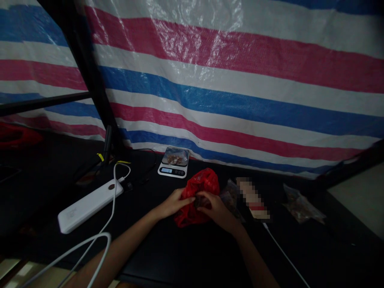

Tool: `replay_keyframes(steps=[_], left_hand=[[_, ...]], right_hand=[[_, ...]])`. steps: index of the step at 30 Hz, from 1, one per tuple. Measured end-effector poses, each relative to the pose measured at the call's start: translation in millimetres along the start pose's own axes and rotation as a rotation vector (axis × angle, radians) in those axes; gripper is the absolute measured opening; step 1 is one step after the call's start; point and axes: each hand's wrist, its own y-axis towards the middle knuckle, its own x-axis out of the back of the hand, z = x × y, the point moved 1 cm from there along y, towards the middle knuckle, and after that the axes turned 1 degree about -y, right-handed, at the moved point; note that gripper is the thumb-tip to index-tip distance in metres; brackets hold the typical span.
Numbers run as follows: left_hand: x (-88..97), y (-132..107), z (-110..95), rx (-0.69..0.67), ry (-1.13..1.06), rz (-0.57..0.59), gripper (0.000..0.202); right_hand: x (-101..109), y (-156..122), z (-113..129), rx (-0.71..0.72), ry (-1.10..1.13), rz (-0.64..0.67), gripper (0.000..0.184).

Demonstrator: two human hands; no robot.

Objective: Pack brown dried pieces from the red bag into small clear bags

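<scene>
A red plastic bag (207, 180) lies crumpled on the black table, its mouth toward me. My left hand (175, 203) grips the bag's left side, thumb pressed along the rim. At the opening, my right hand (214, 208) has its thumb and fingers curled round something small and dark, too dim to name. Just behind the bag stands a white digital scale (172, 162) with a lit display. On its plate rests a clear plastic bag (177, 158) of brownish bits. Another clear bag (230, 196) with dark contents lies right beside my right hand.
To the left lies a white power bank (87, 206) with a white cable (112, 208) looping toward me. A blurred-out phone-like object (253, 200) with a cable and a clear bag of brown pieces (303, 204) lie right. Striped sheeting (240, 88) hangs behind the table.
</scene>
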Motion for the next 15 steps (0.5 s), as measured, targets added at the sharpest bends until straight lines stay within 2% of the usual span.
replay_keyframes(steps=[6, 11, 13, 15], left_hand=[[4.0, 1, -7, 0.089, -0.243, -0.054, 0.042], [13.0, 1, -3, 0.123, -0.317, -0.195, 0.039], [14.8, 1, 3, 0.115, -0.275, -0.115, 0.036], [14.5, 1, 9, 0.113, -0.189, 0.042, 0.032]], right_hand=[[-1, 7, -3, 0.028, 0.366, 0.022, 0.035], [1, 11, -3, 0.069, 0.523, -0.158, 0.04], [1, 12, -5, 0.066, 0.568, -0.232, 0.042], [2, 13, -7, 0.078, 0.605, -0.307, 0.043]])
